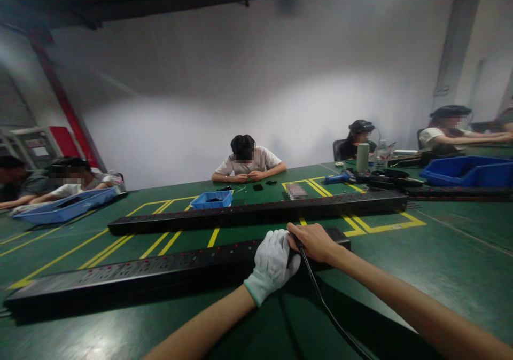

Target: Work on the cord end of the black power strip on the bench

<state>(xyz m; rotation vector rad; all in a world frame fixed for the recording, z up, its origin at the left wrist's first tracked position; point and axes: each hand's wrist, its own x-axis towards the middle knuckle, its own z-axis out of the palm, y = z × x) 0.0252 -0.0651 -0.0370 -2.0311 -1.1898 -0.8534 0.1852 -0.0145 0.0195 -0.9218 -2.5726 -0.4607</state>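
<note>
A long black power strip with small red switches lies across the near part of the table. My left hand, in a white glove, is closed over the strip towards its right end, fingers curled over the top. Right beside it, touching the glove's fingertips, my bare right hand is closed on the upper end of a black cable. The cable runs from my fingers down past the table's near side. Whatever sits at the cable's end is hidden by my fingers.
A second black power strip lies farther back, parallel to the first. Blue bins stand behind it and at both sides. Yellow tape lines mark the green table. A blue-handled tool lies back right. A person sits opposite.
</note>
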